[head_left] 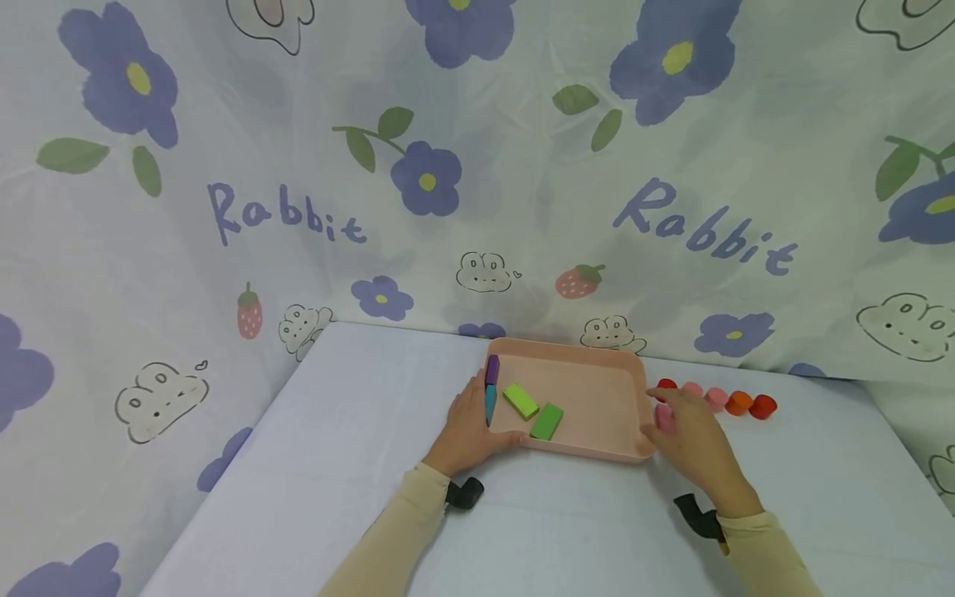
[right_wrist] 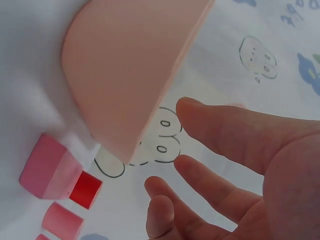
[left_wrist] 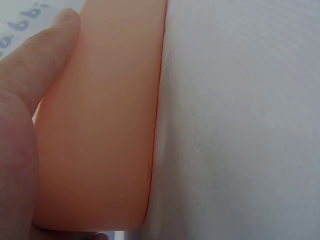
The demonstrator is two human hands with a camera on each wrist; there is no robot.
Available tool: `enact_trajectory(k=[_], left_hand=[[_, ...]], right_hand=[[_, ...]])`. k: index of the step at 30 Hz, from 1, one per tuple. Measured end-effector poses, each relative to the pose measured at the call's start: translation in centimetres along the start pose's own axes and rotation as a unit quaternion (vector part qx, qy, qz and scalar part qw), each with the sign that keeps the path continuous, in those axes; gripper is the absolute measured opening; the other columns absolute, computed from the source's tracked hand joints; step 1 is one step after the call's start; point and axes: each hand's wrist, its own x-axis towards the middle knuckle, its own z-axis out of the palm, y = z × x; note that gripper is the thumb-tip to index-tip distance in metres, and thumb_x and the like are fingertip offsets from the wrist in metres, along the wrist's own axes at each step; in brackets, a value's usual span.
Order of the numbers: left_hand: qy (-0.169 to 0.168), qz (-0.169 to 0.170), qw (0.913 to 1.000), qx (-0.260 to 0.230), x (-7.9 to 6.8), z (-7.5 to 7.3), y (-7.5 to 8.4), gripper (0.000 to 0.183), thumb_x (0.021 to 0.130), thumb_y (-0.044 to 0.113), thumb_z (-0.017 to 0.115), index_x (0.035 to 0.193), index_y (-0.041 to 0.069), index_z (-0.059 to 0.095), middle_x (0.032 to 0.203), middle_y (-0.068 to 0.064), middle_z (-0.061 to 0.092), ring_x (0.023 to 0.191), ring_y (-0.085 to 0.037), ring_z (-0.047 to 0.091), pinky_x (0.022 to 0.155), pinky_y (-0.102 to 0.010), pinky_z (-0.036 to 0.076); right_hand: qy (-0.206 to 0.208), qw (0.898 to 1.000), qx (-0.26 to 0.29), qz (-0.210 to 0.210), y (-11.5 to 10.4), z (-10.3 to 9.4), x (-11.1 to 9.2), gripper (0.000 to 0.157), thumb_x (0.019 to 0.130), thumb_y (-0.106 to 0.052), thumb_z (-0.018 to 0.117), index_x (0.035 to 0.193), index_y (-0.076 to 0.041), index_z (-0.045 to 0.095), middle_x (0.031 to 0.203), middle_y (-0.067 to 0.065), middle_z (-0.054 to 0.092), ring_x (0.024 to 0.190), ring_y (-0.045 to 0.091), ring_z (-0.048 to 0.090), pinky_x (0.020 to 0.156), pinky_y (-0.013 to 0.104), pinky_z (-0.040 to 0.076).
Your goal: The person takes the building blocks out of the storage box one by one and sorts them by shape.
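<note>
A peach tray (head_left: 589, 390) lies on the white table and holds a purple block (head_left: 492, 370), a blue block (head_left: 490, 401), a lime block (head_left: 520, 401) and a green block (head_left: 547, 421). My left hand (head_left: 470, 431) grips the tray's near left corner, its thumb along the near rim and its fingers along the left side. In the left wrist view the thumb (left_wrist: 50, 50) lies at the tray's upper edge. Just off the tray's right end is my right hand (head_left: 690, 435), its fingers spread and nothing between them. Near it is a pink block (head_left: 664, 417), partly hidden in the head view.
Right of the tray, a row of small cylinders includes a red one (head_left: 763, 406), an orange one (head_left: 739, 403) and a pink one (head_left: 716, 399). Behind the table hangs a printed cloth (head_left: 507, 232) with flowers and rabbits. White table surface (head_left: 552, 522) extends toward me.
</note>
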Motion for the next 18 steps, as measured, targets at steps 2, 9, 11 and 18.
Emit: enact_trajectory(k=[2,9,11,18], left_hand=[[0.001,0.001,1.0000,-0.001,0.0,0.0,-0.1,0.131,0.074,0.068,0.077,0.161,0.005,0.003,0.167,-0.016,0.013,0.153,-0.033,0.013,0.123,-0.052,0.011],[0.001,0.002,1.0000,-0.002,-0.1,0.0,0.2,0.131,0.074,0.067,0.078,0.161,0.005,0.004,0.167,-0.016,0.014,0.153,-0.034,0.014,0.123,-0.052,0.010],[0.003,0.004,1.0000,-0.004,-0.2,-0.1,0.3,0.130,0.074,0.066,0.079,0.161,0.004,0.005,0.166,-0.017,0.015,0.152,-0.034,0.014,0.123,-0.052,0.011],[0.002,0.002,1.0000,-0.006,-0.2,-0.3,0.4,0.129,0.075,0.064,0.079,0.161,0.004,0.005,0.166,-0.017,0.014,0.153,-0.034,0.014,0.123,-0.051,0.010]], right_hand=[[0.003,1.000,0.007,-0.007,-0.2,0.3,0.0,0.052,0.085,-0.012,0.079,0.130,0.006,0.061,0.126,0.030,0.059,0.115,0.047,0.053,0.092,0.064,0.049],[0.002,0.999,0.031,-0.017,-1.0,1.8,0.2,0.046,0.087,-0.013,0.077,0.127,0.003,0.063,0.119,0.026,0.063,0.104,0.040,0.057,0.087,0.057,0.054],[0.001,0.999,0.030,-0.021,-1.3,2.3,0.3,0.046,0.086,-0.013,0.078,0.127,0.002,0.064,0.124,0.026,0.062,0.105,0.040,0.058,0.087,0.057,0.054],[0.020,0.998,0.027,-0.052,-2.4,3.6,0.6,0.047,0.082,-0.013,0.084,0.123,0.001,0.065,0.119,0.021,0.065,0.090,0.031,0.062,0.077,0.047,0.059]])
